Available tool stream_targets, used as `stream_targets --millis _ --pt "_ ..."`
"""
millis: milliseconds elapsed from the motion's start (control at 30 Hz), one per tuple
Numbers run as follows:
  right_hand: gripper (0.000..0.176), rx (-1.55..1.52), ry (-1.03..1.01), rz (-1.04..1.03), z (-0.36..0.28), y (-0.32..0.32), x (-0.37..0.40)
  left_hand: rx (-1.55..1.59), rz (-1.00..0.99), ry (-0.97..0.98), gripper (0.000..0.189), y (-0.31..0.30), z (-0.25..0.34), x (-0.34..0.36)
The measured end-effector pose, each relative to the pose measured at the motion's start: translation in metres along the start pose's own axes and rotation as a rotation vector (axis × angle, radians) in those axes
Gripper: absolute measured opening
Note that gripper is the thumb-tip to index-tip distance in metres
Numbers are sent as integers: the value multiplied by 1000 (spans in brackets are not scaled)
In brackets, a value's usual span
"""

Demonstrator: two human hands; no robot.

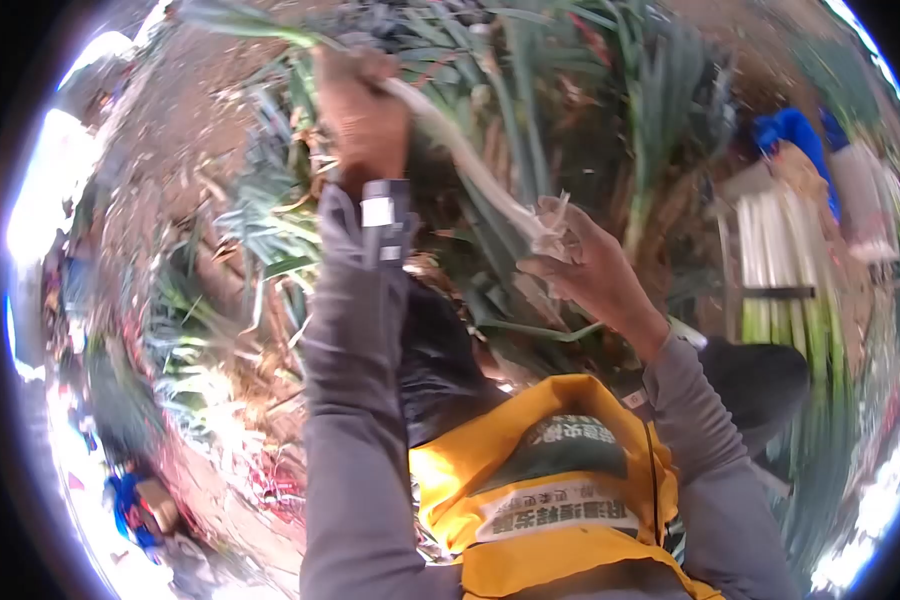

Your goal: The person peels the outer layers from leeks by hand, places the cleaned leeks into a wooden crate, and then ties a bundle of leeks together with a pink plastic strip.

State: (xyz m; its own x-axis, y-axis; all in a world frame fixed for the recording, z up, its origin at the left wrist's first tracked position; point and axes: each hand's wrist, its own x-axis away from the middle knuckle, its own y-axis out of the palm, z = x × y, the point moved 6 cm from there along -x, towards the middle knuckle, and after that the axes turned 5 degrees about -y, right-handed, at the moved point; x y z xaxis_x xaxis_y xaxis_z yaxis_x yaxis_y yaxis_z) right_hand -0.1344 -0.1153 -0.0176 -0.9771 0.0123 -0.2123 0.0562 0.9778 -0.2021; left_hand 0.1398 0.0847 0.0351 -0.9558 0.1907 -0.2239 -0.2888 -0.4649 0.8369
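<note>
My left hand (pixel 360 115) is closed around the upper part of a long green onion (pixel 460 150), whose green leaves stretch away to the upper left. Its white stalk slants down to the right. At the root end, my right hand (pixel 595 268) has thumb and fingers curled about the whitish roots and loose skin. Below both hands lie more green onions (pixel 525 100) in a loose heap, partly blurred.
To the right, a bundle of green onions (pixel 785 245) with white stalks is bound by a dark band. Beside it is a person in blue sleeves (pixel 800 140). Leaves and peeled scraps (pixel 240 370) litter the ground at left. Another person (pixel 140 505) sits at lower left.
</note>
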Motion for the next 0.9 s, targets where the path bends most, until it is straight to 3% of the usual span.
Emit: stream_targets --millis 33,100,133,167,200,267,333,367,433,467,533,567,633,700,733,800,833,900 --pt "35 -96 26 -36 1 11 -7 -276 -38 141 40 5 2 13" --pt "19 -13 232 -204 28 31 1 -617 77 416 37 -10 14 18" --pt "14 80 45 -201 20 36 5 -782 174 545 36 -17 19 22" --pt "10 172 -140 -179 6 35 15 -78 391 218 32 -19 16 19" --pt "9 108 141 -216 9 31 27 20 492 202 27 -17 24 19" --pt "7 178 283 -313 14 16 51 23 499 302 25 -21 52 21" --pt "12 472 82 -365 47 5 76 -16 576 407 27 -25 95 32" --pt "12 465 66 -376 78 -7 90 -87 550 426 27 -45 116 33" --pt "18 582 117 -467 135 -25 115 -294 771 399 22 -65 163 64" --pt "18 581 130 -468 139 -25 111 -667 731 434 15 -88 193 73" --pt "19 817 -164 -525 123 -25 94 -1584 683 520 16 -113 267 100" --pt "21 613 274 -391 128 -34 86 -1984 693 471 17 -125 309 126" --pt "28 628 83 -241 115 -34 78 -2348 664 258 19 -172 396 174" --pt "33 894 -340 -287 90 -47 69 -2397 635 90 21 -239 487 217" --pt "32 646 130 -52 87 -67 59 -2341 656 31 22 -275 517 231" --pt "29 714 190 239 124 -119 59 -2077 773 -68 25 -319 541 253" --pt "29 730 205 265 137 -140 59 -1927 810 -124 26 -340 540 256" --pt "32 267 595 612 171 -175 60 -1757 741 -219 28 -360 501 247"
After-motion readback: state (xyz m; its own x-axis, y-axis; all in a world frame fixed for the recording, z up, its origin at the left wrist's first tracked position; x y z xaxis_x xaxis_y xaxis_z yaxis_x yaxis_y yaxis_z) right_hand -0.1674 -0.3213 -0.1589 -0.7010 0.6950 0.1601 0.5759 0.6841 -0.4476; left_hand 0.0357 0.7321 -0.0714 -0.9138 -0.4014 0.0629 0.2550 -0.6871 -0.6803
